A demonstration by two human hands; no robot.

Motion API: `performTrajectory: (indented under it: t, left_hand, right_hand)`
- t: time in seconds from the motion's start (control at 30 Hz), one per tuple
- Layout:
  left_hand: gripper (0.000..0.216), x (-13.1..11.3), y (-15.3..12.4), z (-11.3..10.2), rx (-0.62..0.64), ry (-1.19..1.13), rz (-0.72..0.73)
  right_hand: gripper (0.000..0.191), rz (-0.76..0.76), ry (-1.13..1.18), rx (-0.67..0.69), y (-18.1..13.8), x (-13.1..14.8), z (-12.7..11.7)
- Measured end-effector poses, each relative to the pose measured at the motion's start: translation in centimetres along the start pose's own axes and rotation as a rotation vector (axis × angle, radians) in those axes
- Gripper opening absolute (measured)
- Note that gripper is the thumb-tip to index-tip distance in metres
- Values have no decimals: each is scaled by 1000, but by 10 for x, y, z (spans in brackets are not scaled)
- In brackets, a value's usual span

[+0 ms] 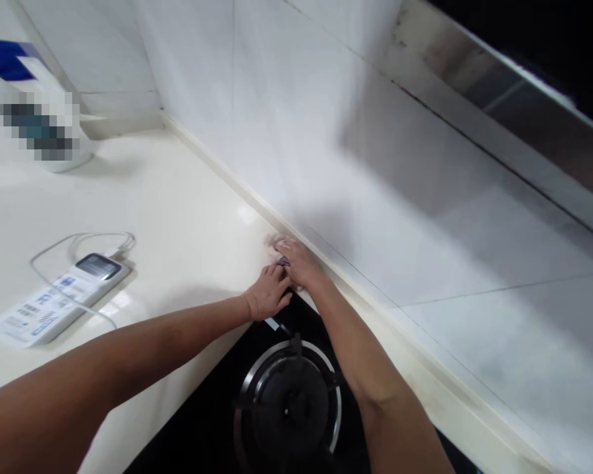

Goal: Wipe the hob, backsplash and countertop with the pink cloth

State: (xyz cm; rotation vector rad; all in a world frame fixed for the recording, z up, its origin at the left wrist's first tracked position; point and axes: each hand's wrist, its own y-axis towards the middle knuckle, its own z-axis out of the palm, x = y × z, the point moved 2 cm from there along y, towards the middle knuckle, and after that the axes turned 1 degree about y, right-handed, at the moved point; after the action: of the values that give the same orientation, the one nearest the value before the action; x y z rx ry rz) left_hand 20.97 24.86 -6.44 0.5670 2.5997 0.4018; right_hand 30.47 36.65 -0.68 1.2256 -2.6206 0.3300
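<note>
My right hand [300, 264] presses a crumpled pale pinkish cloth [279, 239] onto the counter, close to the foot of the wall. A small dark patch of the cloth shows between my two hands. Just left of it, my left hand [268, 293] rests at the back corner of the black gas stove [217, 401], its thumb apart and its fingertips close against the cloth. Whether those fingertips pinch the cloth's edge is hard to see. Below my hands lies a round burner [291, 408] with a metal ring and dark pan supports.
On the white counter [188, 217] at left lies a white power bank [59, 299] with a small screen and a looped white cable [74, 235]. A white and blue bottle [54, 85], partly blurred, stands behind it. A metal-edged hood [499, 85] overhangs the tiled wall [277, 118] at upper right.
</note>
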Motion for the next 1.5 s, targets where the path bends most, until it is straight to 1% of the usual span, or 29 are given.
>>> performTrajectory:
  t: [0.07,0.1,0.17,0.23,0.3,0.4,0.47,0.5,0.53,0.6,0.63,0.7,0.8,0.9,0.93,1.0,1.07,1.13,1.23,1.33,1.4,1.43,1.5]
  left_hand:
    - [29,0,2,-3,35,-19,27]
    - [27,0,2,-4,45,-36,30]
    - [25,0,3,-6,48,-66,18]
    - [27,1,3,-8,47,-80,2]
    - [29,2,4,-8,52,-81,-2]
    - [30,4,5,-7,51,-84,-2]
    - [31,3,6,-6,45,-86,-1]
    - [31,3,6,-5,40,-86,1]
    - [31,2,6,-5,35,-86,1]
    - [32,1,4,-5,23,-85,-2]
    - [34,2,2,-6,17,-83,-5]
    - [39,6,-5,-11,9,-80,-7]
    - [47,20,-21,-23,-19,-37,-55]
    - [53,36,-36,-32,-56,32,-172]
    - [56,38,-40,-32,-47,40,-181]
    - [58,38,-43,-31,4,36,-139]
    - [59,35,-44,-28,41,28,-96]
    - [58,33,-44,-26,38,31,-95]
    - [57,32,-46,-23,5,53,-106]
    - [51,32,-50,-22,-31,79,-116]
    - [47,33,-51,-23,-40,88,-114]
    - [45,32,-52,-23,-37,93,-112]
    - [42,32,-52,-25,-13,115,-125]
  right_hand:
    - [61,68,-26,6,-27,-7,-4]
    - [63,109,-40,6,-46,-13,-6]
    - [63,190,-70,-6,-97,-30,-8]
    - [59,288,-91,-34,-163,-52,-8]
    - [57,434,-108,-57,-241,-78,-7]
    - [55,673,-186,-15,-358,-114,-6]
    - [53,850,-230,40,-417,-131,-4]
    - [53,930,-244,67,-438,-136,-3]
    - [53,997,-260,93,-452,-139,-1]
    - [54,1060,-300,125,-461,-140,4]
    - [53,1044,-318,127,-459,-139,8]
    - [52,942,-344,92,-446,-135,16]
    - [52,669,-283,34,-416,-126,25]
    - [53,385,-168,18,-370,-112,23]
    - [54,312,-137,22,-349,-106,20]
    - [58,190,-98,49,-298,-92,14]
    - [62,67,-76,84,-237,-74,9]
    - [63,-34,-75,93,-170,-51,6]
    - [58,-100,-129,81,-64,-11,6]
    - [52,-79,-204,81,30,31,6]
    - [51,-36,-224,90,74,53,5]
    - [52,-20,-222,96,88,62,4]
    - [54,-23,-201,116,98,70,2]
